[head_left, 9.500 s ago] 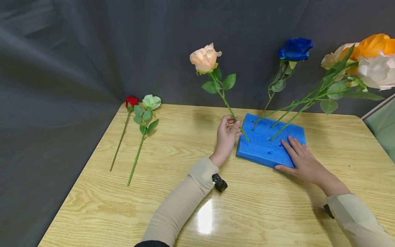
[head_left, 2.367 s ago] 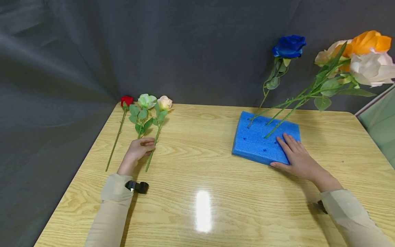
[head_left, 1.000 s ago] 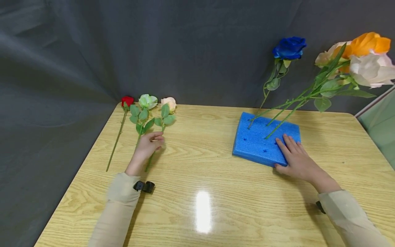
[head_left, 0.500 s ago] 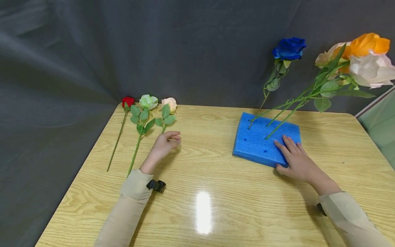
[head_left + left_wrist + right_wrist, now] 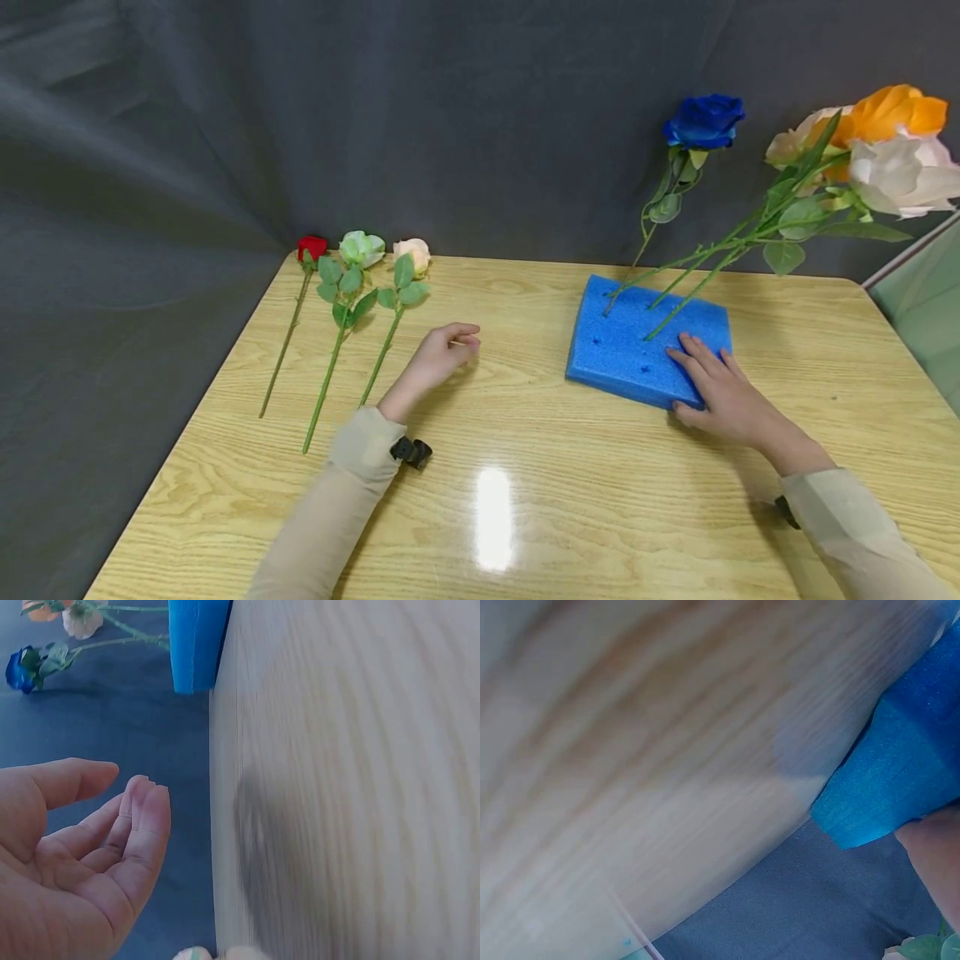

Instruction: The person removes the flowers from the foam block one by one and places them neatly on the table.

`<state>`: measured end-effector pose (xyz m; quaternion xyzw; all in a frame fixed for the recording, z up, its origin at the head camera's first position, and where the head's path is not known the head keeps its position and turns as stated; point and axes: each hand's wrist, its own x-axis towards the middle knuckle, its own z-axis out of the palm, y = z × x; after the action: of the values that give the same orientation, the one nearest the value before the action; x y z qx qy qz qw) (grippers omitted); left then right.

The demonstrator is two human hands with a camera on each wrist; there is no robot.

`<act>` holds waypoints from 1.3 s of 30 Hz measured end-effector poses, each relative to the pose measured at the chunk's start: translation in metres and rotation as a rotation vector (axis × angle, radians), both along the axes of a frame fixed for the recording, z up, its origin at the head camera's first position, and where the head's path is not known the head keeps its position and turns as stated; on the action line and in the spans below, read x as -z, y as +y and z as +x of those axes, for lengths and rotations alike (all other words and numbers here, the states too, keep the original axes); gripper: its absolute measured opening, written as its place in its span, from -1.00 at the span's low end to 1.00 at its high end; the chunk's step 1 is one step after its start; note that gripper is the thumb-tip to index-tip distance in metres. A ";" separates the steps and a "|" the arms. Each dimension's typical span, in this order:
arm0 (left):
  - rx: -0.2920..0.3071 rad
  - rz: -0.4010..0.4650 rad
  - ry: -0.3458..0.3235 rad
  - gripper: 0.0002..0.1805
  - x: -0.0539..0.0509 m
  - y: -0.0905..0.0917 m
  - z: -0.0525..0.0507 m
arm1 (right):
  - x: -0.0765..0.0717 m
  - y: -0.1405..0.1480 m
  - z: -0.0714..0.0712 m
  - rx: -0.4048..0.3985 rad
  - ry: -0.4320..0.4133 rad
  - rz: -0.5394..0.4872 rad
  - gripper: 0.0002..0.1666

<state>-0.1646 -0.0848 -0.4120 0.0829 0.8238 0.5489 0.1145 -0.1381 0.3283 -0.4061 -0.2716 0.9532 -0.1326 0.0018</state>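
Observation:
My left hand (image 5: 442, 354) hovers above the table between the loose roses and the foam, its fingers loosely bent around nothing; the left wrist view shows the same bare palm (image 5: 82, 877). To its left lie a peach rose (image 5: 412, 254), a pale green rose (image 5: 362, 248) and a red rose (image 5: 311, 247). My right hand (image 5: 723, 400) rests on the blue foam block (image 5: 618, 358), fingers spread over the top, thumb at the near edge. From the block rise a blue rose (image 5: 705, 122) and several leaning flowers, among them an orange flower (image 5: 896, 114) and a white flower (image 5: 903, 175).
Holes show in the foam's top near its front. The wooden table (image 5: 570, 500) meets a dark cloth (image 5: 480, 125) at the back and left. A pale green panel (image 5: 926, 292) stands beyond the right edge.
The peach rose has gone from the foam to the table beside the green rose. My left hand has let go of it and moved right, away from it. My right hand stays on the foam.

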 end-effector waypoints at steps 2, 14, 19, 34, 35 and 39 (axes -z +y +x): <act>0.011 0.000 0.001 -0.54 0.000 0.006 -0.001 | 0.001 0.001 0.000 -0.012 -0.001 -0.011 -0.13; 0.039 0.089 0.015 -0.57 -0.003 0.044 -0.010 | 0.002 0.002 -0.003 -0.052 0.027 -0.042 -0.17; 0.013 0.123 0.034 -0.59 -0.005 0.057 -0.011 | 0.003 0.003 -0.005 -0.067 0.042 -0.054 -0.18; -0.022 0.257 -0.002 -0.58 -0.006 0.082 -0.013 | 0.006 0.012 -0.010 -0.116 0.041 -0.126 -0.20; -0.023 0.263 -0.001 -0.58 -0.006 0.084 -0.012 | 0.006 0.013 -0.011 -0.115 0.039 -0.130 -0.20; -0.019 0.264 -0.004 -0.59 -0.005 0.088 -0.012 | 0.006 0.018 -0.012 -0.116 0.035 -0.147 -0.20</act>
<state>-0.1761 0.0033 -0.4067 0.0882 0.7451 0.6537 0.0990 -0.1500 0.3468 -0.4124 -0.3283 0.9234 -0.1970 -0.0271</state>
